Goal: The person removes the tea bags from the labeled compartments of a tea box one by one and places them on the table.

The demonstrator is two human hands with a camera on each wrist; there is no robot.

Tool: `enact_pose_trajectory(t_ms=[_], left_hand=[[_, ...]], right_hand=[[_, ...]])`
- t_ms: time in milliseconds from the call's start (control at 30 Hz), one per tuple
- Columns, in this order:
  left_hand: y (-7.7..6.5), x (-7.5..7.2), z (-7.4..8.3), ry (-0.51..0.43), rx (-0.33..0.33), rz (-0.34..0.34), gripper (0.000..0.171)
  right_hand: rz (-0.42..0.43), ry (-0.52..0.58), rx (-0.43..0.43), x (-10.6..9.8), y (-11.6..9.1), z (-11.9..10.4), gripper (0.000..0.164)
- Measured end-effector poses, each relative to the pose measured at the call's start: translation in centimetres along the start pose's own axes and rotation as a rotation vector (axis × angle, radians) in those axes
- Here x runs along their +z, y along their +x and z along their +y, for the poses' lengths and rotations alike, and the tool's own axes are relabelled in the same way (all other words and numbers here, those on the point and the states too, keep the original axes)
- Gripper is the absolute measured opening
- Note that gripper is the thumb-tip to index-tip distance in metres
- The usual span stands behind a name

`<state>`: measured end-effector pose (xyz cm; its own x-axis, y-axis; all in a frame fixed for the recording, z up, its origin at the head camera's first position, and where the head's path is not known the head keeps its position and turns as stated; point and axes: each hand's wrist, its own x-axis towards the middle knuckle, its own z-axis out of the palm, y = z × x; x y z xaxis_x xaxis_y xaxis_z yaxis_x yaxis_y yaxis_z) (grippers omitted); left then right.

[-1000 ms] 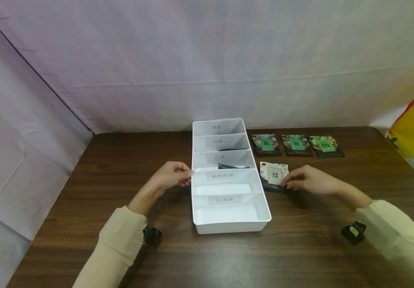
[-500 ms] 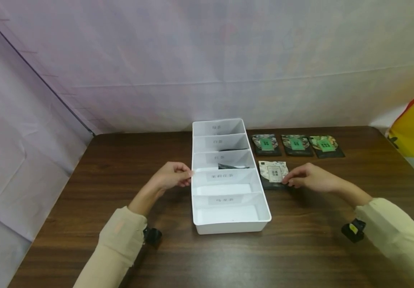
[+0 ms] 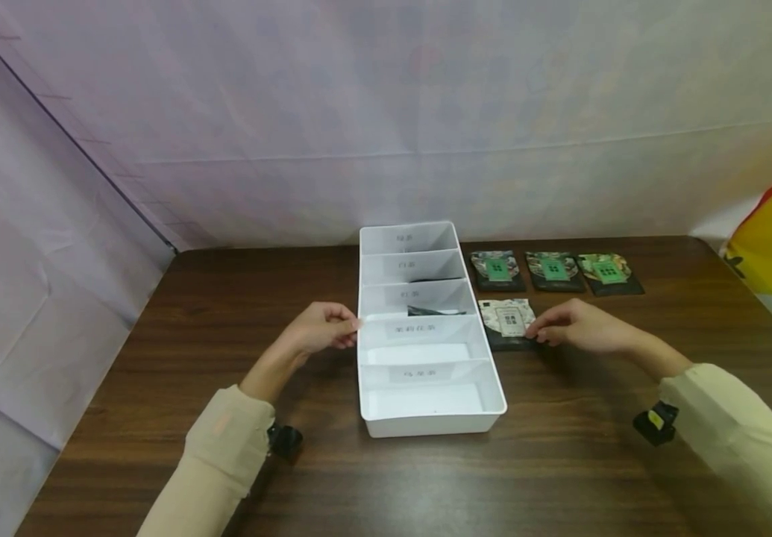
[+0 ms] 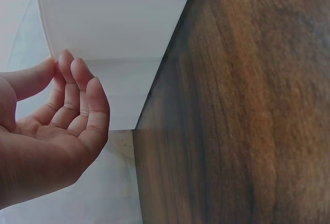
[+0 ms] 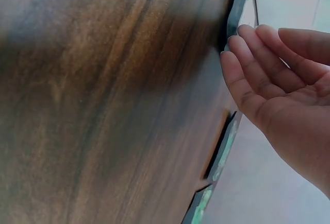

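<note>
Dark worktop (image 3: 426, 485): L hand (image 3: 321, 326) fingers pinch tray (image 3: 426, 426) L rim; R hand (image 3: 576, 326) fingers half-bent at pouch (image 3: 508, 321) R edge, can't tell grip. Overpush may jam it vs. tray.

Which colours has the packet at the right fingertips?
The packet is whitish above, dark below; best in head view.

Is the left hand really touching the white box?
Touching: the left wrist view shows the left hand pinching the white box by its rim, thumb against fingertip.
</note>
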<state>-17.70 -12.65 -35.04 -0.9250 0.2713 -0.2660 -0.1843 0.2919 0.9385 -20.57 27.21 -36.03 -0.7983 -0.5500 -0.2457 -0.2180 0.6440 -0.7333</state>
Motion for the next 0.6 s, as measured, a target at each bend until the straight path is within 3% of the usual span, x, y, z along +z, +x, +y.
enact_pose_trajectory(t_ms=[467,600], left_hand=[[0.0,0.0,0.2,0.006,-0.011,0.003,0.014],[-0.1,0.1,0.3,0.005,-0.016,0.005,0.013]], right_hand=[[0.066,-0.078,0.009,-1.6,-0.6,-1.7,0.022],[0.096,-0.057,0.015,-2.2,-0.7,-2.6,0.025]])
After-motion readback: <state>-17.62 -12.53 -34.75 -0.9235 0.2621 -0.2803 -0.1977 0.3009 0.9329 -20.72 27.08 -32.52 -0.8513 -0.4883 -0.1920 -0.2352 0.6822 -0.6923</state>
